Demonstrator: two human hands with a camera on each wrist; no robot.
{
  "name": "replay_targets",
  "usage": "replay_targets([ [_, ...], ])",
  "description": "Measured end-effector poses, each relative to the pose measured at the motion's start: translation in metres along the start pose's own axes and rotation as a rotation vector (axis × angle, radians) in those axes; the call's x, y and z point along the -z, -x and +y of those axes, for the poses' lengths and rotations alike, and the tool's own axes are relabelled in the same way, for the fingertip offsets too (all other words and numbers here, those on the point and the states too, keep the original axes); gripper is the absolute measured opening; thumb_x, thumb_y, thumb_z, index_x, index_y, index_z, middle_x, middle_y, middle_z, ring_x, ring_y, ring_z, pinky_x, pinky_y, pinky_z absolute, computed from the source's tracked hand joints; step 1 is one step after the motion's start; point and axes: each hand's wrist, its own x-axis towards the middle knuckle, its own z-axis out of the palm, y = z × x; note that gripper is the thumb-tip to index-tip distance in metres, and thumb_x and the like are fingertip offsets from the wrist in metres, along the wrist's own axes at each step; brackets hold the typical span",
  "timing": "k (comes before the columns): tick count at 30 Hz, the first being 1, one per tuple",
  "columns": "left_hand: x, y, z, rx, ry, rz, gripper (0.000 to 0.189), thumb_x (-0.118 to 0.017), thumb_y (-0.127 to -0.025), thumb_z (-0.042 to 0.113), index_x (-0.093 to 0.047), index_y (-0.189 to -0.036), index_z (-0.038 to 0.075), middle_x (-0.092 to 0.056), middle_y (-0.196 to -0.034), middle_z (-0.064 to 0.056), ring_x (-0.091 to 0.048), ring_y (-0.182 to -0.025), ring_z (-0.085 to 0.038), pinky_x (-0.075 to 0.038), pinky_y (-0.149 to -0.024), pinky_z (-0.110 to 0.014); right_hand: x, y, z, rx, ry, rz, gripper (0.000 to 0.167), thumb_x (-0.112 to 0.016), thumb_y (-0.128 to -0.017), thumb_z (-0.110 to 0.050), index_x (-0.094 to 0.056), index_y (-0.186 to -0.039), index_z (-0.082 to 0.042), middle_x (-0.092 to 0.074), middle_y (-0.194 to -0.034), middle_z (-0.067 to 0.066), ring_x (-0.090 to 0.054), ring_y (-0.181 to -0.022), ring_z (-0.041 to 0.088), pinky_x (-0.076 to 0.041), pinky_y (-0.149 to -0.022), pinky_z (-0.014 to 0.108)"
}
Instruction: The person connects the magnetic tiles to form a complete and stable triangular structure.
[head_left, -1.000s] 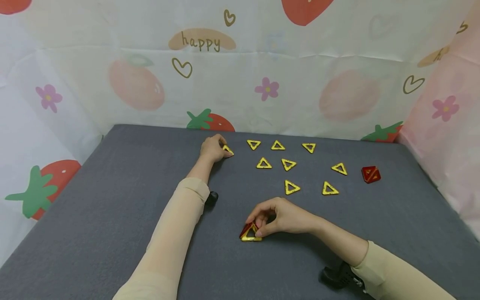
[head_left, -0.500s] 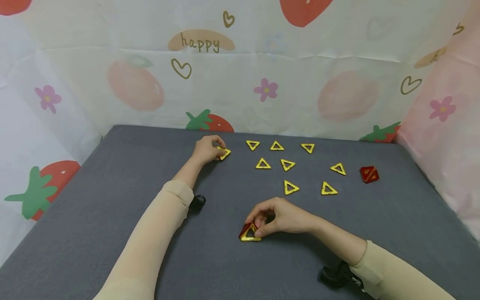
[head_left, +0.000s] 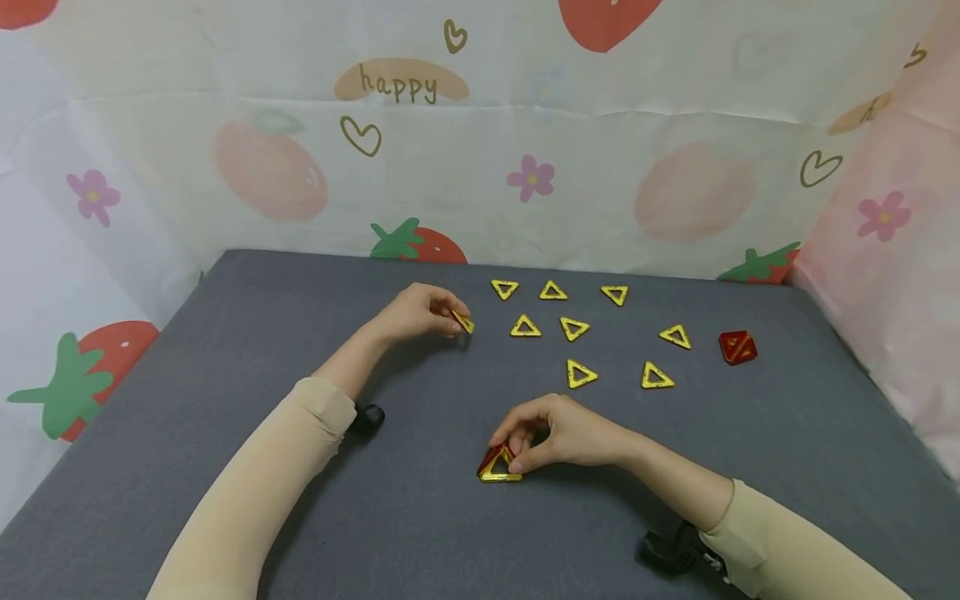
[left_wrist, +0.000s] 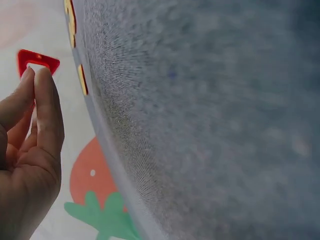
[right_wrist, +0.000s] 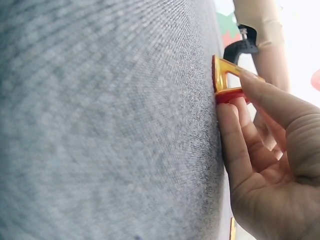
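My left hand pinches a triangular magnetic tile between thumb and fingertips, above the far part of the table. In the left wrist view the red face of that tile shows, with its open middle. Close to the front, my right hand grips a small peaked build of triangular tiles that stands on the cloth. Its front piece is yellow and a red one leans behind on the left. The right wrist view shows thumb and fingers on the build; its far side is partly hidden by them.
Several yellow triangular tiles, such as one nearer tile, lie flat and spread out beyond my right hand. Red tiles lie together at the right. A printed curtain rises behind the grey tabletop.
My left hand has lifted its tile from the table's far left, drawn it a little nearer and turned it more edge-on. My right hand and the build stay put.
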Motion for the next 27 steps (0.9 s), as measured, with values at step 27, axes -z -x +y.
replay_targets([
  [27, -0.007, 0.04, 0.024, -0.154, 0.048, -0.141, 0.019, -0.069, -0.093, 0.017, -0.076, -0.11, 0.013, -0.074, -0.114, -0.016, -0.074, -0.099, -0.032, -0.059, -0.088, -0.045, 0.0, -0.001, 0.0, -0.02, 0.006, 0.004, 0.03, -0.079, -0.084, -0.017, -0.072, -0.113, -0.014, -0.071, -0.09, 0.012, -0.065, -0.079, 0.008, -0.055, -0.073, 0.024],
])
